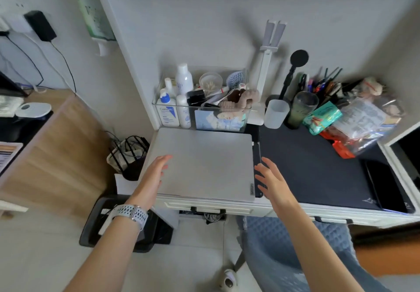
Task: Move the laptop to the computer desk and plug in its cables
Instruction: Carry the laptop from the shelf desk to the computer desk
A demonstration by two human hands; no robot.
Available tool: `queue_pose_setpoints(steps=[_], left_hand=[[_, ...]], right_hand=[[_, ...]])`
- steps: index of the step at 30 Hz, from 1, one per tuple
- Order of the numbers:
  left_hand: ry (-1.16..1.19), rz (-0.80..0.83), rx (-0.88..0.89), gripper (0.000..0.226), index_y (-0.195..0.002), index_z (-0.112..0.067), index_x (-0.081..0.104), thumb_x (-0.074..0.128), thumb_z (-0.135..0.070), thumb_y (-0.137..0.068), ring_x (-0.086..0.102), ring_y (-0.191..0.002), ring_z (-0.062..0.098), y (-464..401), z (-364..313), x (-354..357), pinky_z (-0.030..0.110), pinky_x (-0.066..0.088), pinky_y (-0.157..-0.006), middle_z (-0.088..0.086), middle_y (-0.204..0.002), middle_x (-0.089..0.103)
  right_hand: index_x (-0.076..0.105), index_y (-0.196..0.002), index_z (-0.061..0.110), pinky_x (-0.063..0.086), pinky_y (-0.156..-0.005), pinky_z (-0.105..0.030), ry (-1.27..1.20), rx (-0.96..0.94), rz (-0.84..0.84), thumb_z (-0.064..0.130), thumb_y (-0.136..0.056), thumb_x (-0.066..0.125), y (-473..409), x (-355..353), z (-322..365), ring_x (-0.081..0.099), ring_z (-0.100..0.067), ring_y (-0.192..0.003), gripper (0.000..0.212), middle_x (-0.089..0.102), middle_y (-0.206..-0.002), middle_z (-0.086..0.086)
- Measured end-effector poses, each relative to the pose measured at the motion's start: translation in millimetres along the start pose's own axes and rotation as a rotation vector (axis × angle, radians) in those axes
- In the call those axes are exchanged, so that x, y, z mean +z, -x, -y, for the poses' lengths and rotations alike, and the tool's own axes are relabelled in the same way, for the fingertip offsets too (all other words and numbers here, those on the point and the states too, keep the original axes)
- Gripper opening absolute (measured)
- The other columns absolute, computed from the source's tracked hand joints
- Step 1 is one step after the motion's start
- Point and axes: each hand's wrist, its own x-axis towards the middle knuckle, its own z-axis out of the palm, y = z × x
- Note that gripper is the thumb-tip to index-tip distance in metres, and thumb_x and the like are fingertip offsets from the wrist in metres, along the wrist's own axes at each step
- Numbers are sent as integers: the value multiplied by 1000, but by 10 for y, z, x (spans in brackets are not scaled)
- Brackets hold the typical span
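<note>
Your closed silver laptop (205, 164) lies flat at the left end of the white bench (229, 208), its near edge right at the bench's front lip. Read the lid's near right corner: a small badge says "Lenovo". A dark slab peeks out along the laptop's right side; I cannot tell what it is.

Your left hand (154, 173), white watch (131, 215) on the wrist, is over the laptop's left edge with fingers straight and loosely spread, gripping nothing. Whether it touches the lid I cannot tell. Your right hand (270, 178) hovers just off the right edge, over that dark slab, fingers spread wide, holding nothing.

Behind the laptop stands a clear bin (202, 115) of toiletries; the pump bottle (167, 111) at its front left reads "CeraVe". The other labels are too blurred to read. To the right, a dark mat (318, 169) covers the bench, with a frosted cup (276, 113), a green tumbler (303, 107), a teal packet (322, 116) and a clear plastic bag (361, 123) at its far side.

On the wall at far left, a black power adapter (40, 26) sits in a socket, its cable trailing down behind a wooden desk (56, 146). A black wire basket (129, 153) stands on the floor between that desk and the bench.
</note>
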Motion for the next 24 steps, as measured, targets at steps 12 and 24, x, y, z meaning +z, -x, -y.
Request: queue_pose_setpoints(steps=[12, 24], left_hand=[[-425, -122, 53, 38, -112, -31, 54, 42, -53, -84, 47, -114, 25, -868, 110, -333, 51, 34, -105, 0, -110, 52], [-539, -214, 54, 37, -126, -4, 45, 52, -20, -93, 47, -98, 28, -1354, 78, -399, 33, 36, -80, 21, -119, 49]], right_hand=[[40, -140, 25, 37, -98, -35, 122, 182, -213, 32, -95, 47, -789, 9, -322, 46, -18, -116, 45, 48, -125, 4], [55, -120, 4, 48, -87, -51, 384, 295, -319, 20, -92, 47, -1232, 228, -284, 57, -32, -88, 33, 58, -102, -25]])
